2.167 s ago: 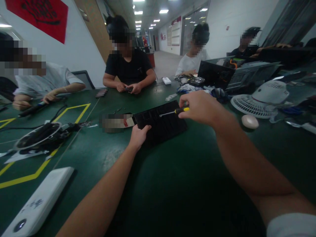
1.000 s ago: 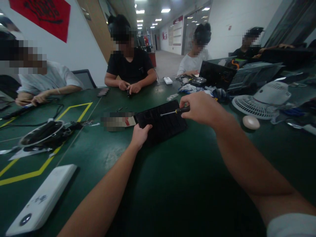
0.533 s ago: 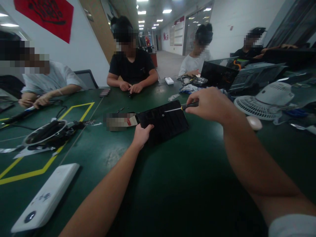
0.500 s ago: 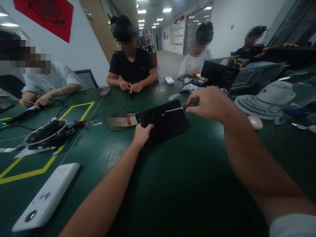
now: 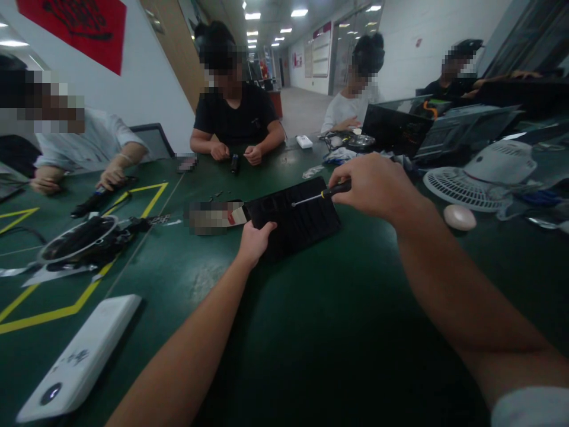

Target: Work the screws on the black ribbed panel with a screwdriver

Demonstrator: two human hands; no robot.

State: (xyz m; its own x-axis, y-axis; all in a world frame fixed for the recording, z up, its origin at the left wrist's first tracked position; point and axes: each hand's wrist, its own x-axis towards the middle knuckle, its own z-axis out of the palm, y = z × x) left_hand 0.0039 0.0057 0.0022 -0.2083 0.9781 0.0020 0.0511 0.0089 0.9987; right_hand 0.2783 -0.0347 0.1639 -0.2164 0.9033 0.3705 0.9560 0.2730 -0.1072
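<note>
My left hand (image 5: 256,240) grips the near left edge of a flat black wallet-like case (image 5: 306,222), thumb on top. Slot-like bands run across its face, which lies tilted on the green table. In my right hand (image 5: 367,185) is a screwdriver (image 5: 331,192) with a dark handle and yellow ring, pinched between thumb and fingers. Its thin metal shaft points left across the case, with the tip at a small round metal stud. Whether the tip presses on the stud I cannot tell. Against the case's left end lies a pale, partly blurred-out piece (image 5: 213,218) with a red mark.
A white slab-like device (image 5: 80,359) lies at the near left. Beyond it are a ringed black assembly (image 5: 80,240) and yellow tape. At the right stand a white fan (image 5: 482,175) and a pale mouse-like object (image 5: 459,217). Several people sit around the table (image 5: 338,308).
The screwdriver has shifted slightly left and its tip now meets the stud. My left hand stays on the case. Across the table, a person's hands have parted from a small black object.
</note>
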